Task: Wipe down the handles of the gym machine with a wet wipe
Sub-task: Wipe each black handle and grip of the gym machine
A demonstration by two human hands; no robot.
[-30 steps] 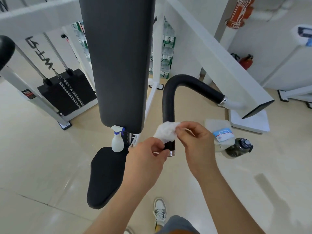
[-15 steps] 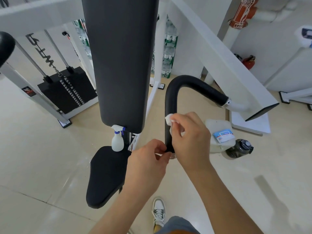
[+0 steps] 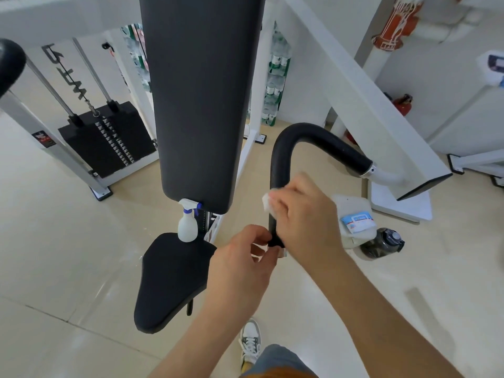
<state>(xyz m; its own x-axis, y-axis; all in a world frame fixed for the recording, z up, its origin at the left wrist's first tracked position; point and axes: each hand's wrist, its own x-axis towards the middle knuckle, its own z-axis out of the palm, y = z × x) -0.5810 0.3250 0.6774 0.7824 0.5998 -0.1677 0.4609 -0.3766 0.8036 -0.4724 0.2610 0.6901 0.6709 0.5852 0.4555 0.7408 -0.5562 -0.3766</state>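
A black foam handle (image 3: 313, 140) curves from a white machine arm down to a metal end cap. My right hand (image 3: 305, 214) is wrapped around its lower straight part, pressing a white wet wipe (image 3: 267, 201) against the foam; only a corner of the wipe shows past my fingers. My left hand (image 3: 242, 266) pinches the bottom end of the handle just above the cap, steadying it.
The machine's tall black back pad (image 3: 201, 99) and black seat (image 3: 169, 279) stand left of the handle, with a white spray bottle (image 3: 187, 222) on the seat. A wipes pack (image 3: 357, 221) and a dark water bottle (image 3: 381, 242) lie on the floor right. A weight stack (image 3: 106, 137) stands far left.
The wipe went from being held in both hands at the handle's end into my right hand, which closed around the handle and slid slightly up. My left hand stayed at the bottom end.
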